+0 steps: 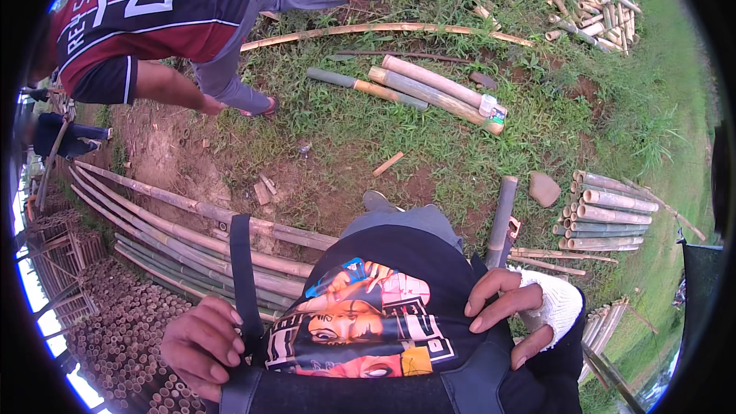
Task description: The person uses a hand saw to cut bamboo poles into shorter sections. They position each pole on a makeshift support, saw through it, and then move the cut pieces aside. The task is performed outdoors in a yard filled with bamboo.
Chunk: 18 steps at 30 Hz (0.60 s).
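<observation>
Black straps of a harness or bag cross my front, over a black shirt (pixel 368 241) with a colourful print. My left hand (pixel 201 343) is bare, its fingers curled at the edge of the left black strap (pixel 244 280) and the thumb lower on the same gear. A white fingerless glove (pixel 558 310) covers the palm of my right hand (pixel 512 308). Its bent fingers and thumb straddle the right black strap (pixel 484 364). Just beyond that hand stands a dark bamboo pole (pixel 502 218), with a reddish-orange handle-like part (pixel 514 228) beside it.
Long bamboo poles (pixel 192 222) lie at left, above many stacked cut ends (pixel 130 314). Cut bamboo lengths (pixel 437 96) lie ahead on grass. A bamboo pile (pixel 609 215) and a stone (pixel 544 188) are at right. Another person (pixel 165 15) bends down at upper left.
</observation>
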### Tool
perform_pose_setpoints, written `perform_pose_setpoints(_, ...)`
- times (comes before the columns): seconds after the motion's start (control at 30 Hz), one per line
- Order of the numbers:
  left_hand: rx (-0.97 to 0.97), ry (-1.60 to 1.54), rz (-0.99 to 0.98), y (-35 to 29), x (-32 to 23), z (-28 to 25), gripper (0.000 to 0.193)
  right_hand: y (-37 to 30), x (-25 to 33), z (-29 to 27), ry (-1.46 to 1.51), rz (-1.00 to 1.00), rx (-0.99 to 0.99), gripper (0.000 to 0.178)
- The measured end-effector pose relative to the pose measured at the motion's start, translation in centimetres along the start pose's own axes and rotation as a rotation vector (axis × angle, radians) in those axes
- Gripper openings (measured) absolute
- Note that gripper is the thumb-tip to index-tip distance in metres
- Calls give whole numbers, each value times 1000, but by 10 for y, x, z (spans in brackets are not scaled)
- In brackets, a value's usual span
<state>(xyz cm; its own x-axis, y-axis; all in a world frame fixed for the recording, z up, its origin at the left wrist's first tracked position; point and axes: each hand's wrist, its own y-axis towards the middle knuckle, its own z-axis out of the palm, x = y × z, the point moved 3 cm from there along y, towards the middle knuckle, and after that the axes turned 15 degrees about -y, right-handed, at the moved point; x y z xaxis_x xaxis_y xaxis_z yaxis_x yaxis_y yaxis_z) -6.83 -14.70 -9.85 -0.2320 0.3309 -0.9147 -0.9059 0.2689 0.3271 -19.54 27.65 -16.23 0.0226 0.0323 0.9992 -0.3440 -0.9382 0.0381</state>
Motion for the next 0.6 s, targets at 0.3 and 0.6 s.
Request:
perform_pose_setpoints(0.3,251,-475,-348,47,112,67,79,-153,-102,18,-161,657,-821,59)
perform_pose_setpoints(0.6,-44,275,-1223,30,334,-9,49,-248,-297,48,-456,1460,-498,49)
